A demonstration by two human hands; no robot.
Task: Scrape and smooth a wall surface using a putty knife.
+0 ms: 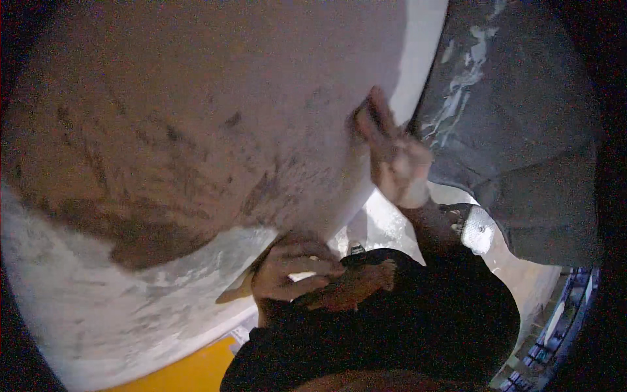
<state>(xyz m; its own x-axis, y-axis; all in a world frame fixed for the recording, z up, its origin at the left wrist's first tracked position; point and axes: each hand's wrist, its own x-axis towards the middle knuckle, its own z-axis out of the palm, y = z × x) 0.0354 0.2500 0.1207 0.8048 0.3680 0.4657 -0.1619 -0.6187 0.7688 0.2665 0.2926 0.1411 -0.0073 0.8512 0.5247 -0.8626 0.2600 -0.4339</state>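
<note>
A large, pale, curved panel or sheet point(235, 161) with dark smudges fills most of the left and middle. Its upper part looks brownish, perhaps in shade. At its lower right edge, my left hand point(299, 269) is bent with the fingers pointing right. A tan, flat tip point(235, 293) shows beside that hand; what it belongs to is unclear. My right hand point(401, 164) is raised at the panel's right margin, fingers upward and blurred by motion. Whether either hand holds anything cannot be made out.
Dark grey, shiny sheeting point(519, 196) hangs or lies along the right side, next to the panel's white border point(426, 44). A yellow surface point(186, 367) shows at the lower left. A silvery, textured piece point(479, 230) sits near my right forearm. My black clothing point(392, 333) fills the bottom.
</note>
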